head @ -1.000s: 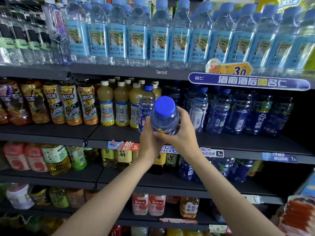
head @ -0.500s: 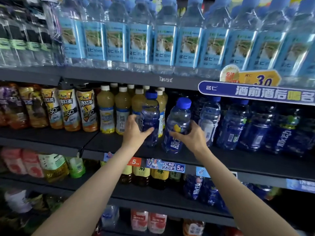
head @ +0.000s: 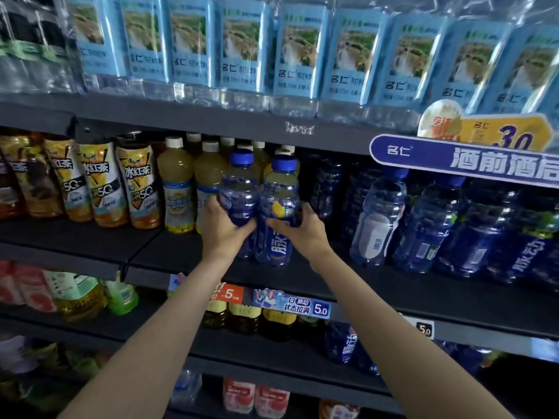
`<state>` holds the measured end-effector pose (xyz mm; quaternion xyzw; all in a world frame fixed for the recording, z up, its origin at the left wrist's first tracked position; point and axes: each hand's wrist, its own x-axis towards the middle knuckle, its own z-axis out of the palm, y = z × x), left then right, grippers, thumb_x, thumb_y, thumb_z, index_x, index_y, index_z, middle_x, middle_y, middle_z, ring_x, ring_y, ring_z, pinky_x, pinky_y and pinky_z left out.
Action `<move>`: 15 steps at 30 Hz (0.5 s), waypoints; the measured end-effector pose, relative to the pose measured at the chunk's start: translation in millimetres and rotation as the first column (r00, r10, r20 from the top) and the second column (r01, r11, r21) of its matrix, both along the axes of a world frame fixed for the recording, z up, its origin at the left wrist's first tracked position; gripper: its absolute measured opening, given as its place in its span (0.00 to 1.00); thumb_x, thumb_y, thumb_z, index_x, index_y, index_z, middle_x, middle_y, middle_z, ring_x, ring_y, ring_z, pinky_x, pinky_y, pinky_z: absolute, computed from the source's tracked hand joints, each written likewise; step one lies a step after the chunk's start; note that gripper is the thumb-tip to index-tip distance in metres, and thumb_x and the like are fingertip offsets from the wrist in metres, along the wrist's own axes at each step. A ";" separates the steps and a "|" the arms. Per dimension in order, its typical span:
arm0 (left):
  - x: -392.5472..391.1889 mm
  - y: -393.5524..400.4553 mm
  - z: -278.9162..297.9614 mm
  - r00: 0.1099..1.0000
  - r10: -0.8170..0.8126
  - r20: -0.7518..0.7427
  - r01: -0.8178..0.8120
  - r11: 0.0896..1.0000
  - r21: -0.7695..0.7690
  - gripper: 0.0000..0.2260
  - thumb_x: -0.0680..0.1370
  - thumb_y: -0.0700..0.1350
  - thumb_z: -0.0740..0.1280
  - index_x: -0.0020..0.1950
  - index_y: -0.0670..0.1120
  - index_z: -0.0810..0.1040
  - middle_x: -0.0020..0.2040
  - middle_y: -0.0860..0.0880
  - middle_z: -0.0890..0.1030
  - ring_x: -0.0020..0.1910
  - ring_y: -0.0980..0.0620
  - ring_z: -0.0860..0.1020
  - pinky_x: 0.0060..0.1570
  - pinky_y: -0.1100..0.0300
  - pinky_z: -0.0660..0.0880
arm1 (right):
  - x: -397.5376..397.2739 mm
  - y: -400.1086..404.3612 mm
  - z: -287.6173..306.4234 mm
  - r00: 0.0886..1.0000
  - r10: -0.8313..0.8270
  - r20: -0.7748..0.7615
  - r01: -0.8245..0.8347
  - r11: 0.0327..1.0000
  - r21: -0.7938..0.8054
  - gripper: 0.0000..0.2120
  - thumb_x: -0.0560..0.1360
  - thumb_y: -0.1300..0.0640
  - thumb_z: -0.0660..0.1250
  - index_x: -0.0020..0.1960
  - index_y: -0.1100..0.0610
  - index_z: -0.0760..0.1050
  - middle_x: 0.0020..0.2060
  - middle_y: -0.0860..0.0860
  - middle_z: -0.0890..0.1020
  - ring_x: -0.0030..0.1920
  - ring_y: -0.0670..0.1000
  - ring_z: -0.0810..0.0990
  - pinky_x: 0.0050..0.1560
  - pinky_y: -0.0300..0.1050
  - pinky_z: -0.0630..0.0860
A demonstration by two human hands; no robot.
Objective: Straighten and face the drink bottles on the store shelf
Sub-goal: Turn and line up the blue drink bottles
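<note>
Two blue bottles stand touching near the front edge of the middle shelf (head: 378,279). The left hand (head: 223,225) wraps the left bottle (head: 240,189); the right hand (head: 302,232) wraps the right bottle (head: 279,207), each grip pressed around its bottle's waist.

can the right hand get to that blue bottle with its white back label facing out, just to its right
Probably yes. The right hand is wrapped round a blue bottle, so it must let go first. The back-label bottle stands at the shelf front, with an open gap between them.
</note>
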<state>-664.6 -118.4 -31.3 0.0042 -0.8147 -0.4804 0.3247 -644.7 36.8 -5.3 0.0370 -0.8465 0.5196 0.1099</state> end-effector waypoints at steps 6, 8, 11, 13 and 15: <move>1.7 -7.3 -4.6 0.999 0.045 -0.031 -0.047 0.997 -0.065 0.30 0.66 0.46 0.77 0.60 0.36 0.67 0.57 0.40 0.71 0.56 0.43 0.71 0.53 0.54 0.70 | -20.9 29.0 -22.7 0.961 -0.256 -0.101 0.194 0.890 -0.413 0.19 0.74 0.52 0.70 0.61 0.60 0.74 0.54 0.52 0.80 0.54 0.48 0.78 0.52 0.34 0.72; 2.0 -5.6 -5.7 0.999 0.029 -0.037 -0.031 0.999 -0.032 0.30 0.66 0.45 0.77 0.60 0.36 0.66 0.58 0.39 0.70 0.56 0.43 0.71 0.54 0.55 0.69 | -38.3 42.0 -27.5 0.901 -0.422 -0.100 0.385 0.884 -0.266 0.26 0.73 0.52 0.71 0.66 0.62 0.69 0.60 0.57 0.78 0.60 0.55 0.76 0.52 0.38 0.69; 0.1 -6.5 -8.1 0.998 -0.011 -0.055 0.011 1.000 -0.016 0.31 0.65 0.43 0.78 0.59 0.35 0.65 0.57 0.38 0.69 0.56 0.42 0.71 0.54 0.54 0.70 | -75.6 49.6 -30.7 0.882 -0.466 -0.076 0.455 0.882 -0.127 0.32 0.73 0.54 0.71 0.70 0.66 0.63 0.63 0.61 0.75 0.63 0.60 0.74 0.52 0.41 0.68; -2.9 -9.9 -11.3 0.997 -0.046 -0.060 0.046 0.999 0.002 0.31 0.65 0.45 0.78 0.58 0.36 0.64 0.57 0.40 0.70 0.55 0.42 0.72 0.55 0.48 0.73 | -99.3 50.7 -30.2 0.892 -0.452 0.001 0.451 0.889 -0.084 0.38 0.73 0.54 0.71 0.74 0.66 0.56 0.67 0.62 0.71 0.67 0.60 0.71 0.60 0.45 0.68; -5.5 -12.0 -15.0 0.997 -0.058 -0.057 0.059 0.998 0.010 0.31 0.65 0.47 0.77 0.58 0.39 0.64 0.56 0.41 0.70 0.55 0.42 0.72 0.53 0.44 0.74 | -118.2 50.2 -31.0 0.888 -0.456 0.057 0.459 0.887 -0.056 0.40 0.74 0.53 0.70 0.76 0.66 0.52 0.70 0.63 0.68 0.69 0.60 0.69 0.64 0.47 0.67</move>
